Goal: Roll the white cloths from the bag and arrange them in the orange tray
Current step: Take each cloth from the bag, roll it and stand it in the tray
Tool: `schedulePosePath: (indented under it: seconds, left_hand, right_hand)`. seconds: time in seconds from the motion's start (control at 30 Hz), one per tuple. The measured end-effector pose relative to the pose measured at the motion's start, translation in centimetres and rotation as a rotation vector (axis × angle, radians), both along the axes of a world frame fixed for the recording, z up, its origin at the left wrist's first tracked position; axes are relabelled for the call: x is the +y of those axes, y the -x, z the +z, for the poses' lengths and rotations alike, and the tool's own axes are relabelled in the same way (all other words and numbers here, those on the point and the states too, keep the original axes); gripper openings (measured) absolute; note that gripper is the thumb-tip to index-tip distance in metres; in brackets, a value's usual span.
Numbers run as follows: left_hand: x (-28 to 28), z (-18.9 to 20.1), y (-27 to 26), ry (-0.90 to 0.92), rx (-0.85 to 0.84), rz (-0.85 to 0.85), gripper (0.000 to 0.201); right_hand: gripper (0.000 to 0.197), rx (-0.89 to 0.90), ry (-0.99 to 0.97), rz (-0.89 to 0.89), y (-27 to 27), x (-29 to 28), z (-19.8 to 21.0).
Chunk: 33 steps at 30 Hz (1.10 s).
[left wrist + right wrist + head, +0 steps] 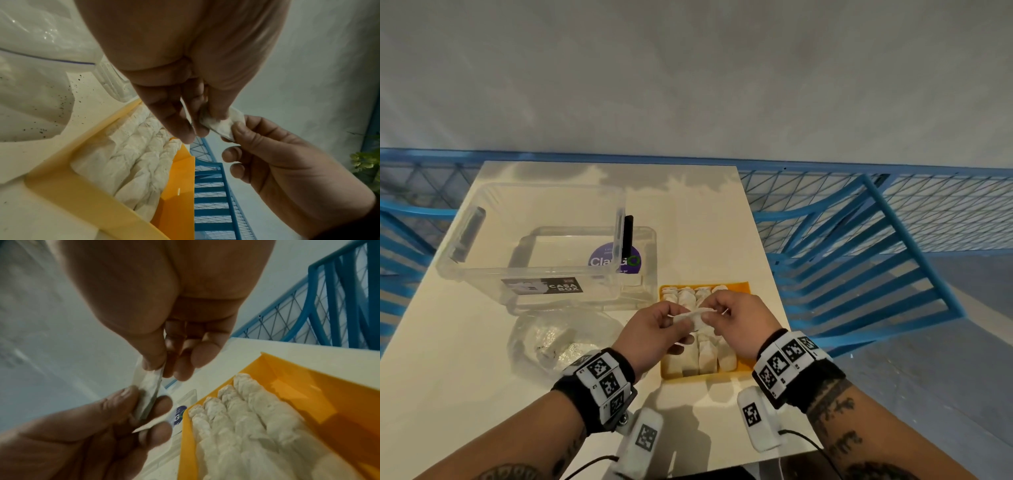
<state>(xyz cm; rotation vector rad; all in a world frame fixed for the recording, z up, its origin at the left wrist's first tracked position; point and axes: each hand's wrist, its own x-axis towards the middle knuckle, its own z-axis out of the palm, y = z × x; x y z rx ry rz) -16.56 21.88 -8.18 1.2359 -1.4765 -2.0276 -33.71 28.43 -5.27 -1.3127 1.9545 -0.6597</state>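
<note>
A small folded white cloth (pixel 690 317) hangs in the air above the orange tray (pixel 743 287), pinched at both ends. My left hand (pixel 654 330) pinches its left end between thumb and fingers; my right hand (pixel 736 320) pinches the right end. The wrist views show the same cloth (pixel 223 124) (pixel 148 386) flat between the fingertips. Several rolled white cloths (pixel 133 160) (pixel 242 418) lie side by side in the tray (pixel 61 191) (pixel 308 386), filling most of it. A crumpled clear bag (pixel 558 339) lies on the table left of the tray.
A large clear plastic box (pixel 530 246) and its lid (pixel 643 260) with a purple sticker stand behind the bag and tray. The white table (pixel 465 394) ends just right of the tray; a blue metal railing (pixel 859 246) runs beyond it.
</note>
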Motion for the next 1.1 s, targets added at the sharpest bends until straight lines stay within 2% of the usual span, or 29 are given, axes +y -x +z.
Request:
schedulePosePath:
  seconds: [0.07, 0.13, 0.23, 0.3, 0.43, 0.57, 0.73, 0.87, 1.0, 1.1]
  left_hand:
    - [-0.2, -0.5, -0.2, 0.017, -0.044, -0.005, 0.011]
    - [-0.6, -1.5, -0.6, 0.135, -0.163, -0.013, 0.011]
    - [-1.2, -2.7, -1.4, 0.392, -0.420, -0.093, 0.020]
    - [-1.3, -3.2, -1.7, 0.466, -0.517, -0.135, 0.028]
    - [-1.1, -4.2, -1.6, 0.501, -0.636, -0.244, 0.044]
    - [-1.0, -4.7, -1.4, 0.483, -0.680, -0.300, 0.052]
    - [-1.0, -5.0, -1.3, 0.469, -0.717, -0.324, 0.055]
    - [-0.9, -4.8, -1.2, 0.456, -0.695, -0.301, 0.053]
    - [-0.8, -4.8, -1.2, 0.458, -0.682, -0.292, 0.053]
    - [-0.8, -4.8, -1.3, 0.451, -0.681, -0.282, 0.054]
  right_hand:
    - [0.008, 0.056, -0.010, -0.016, 1.0, -0.1, 0.3]
    - [0.012, 0.170, -0.067, 0.018, 2.2, -0.2, 0.8]
    - [0.022, 0.387, -0.323, 0.222, 3.6, -0.3, 0.6]
    - [0.025, 0.466, -0.484, 0.385, 3.8, -0.3, -0.5]
    - [0.027, 0.530, -0.618, 0.587, 3.3, -0.5, -2.8]
    - [0.033, 0.550, -0.686, 0.659, 2.8, -1.0, -4.7]
    - [0.035, 0.597, -0.667, 0.669, 2.7, -1.0, -6.3]
    - [0.031, 0.670, -0.569, 0.638, 2.9, -1.0, -6.9]
    - [0.030, 0.677, -0.432, 0.511, 3.3, -0.4, -7.0]
    - [0.032, 0.585, -0.282, 0.371, 2.6, 1.2, -6.8]
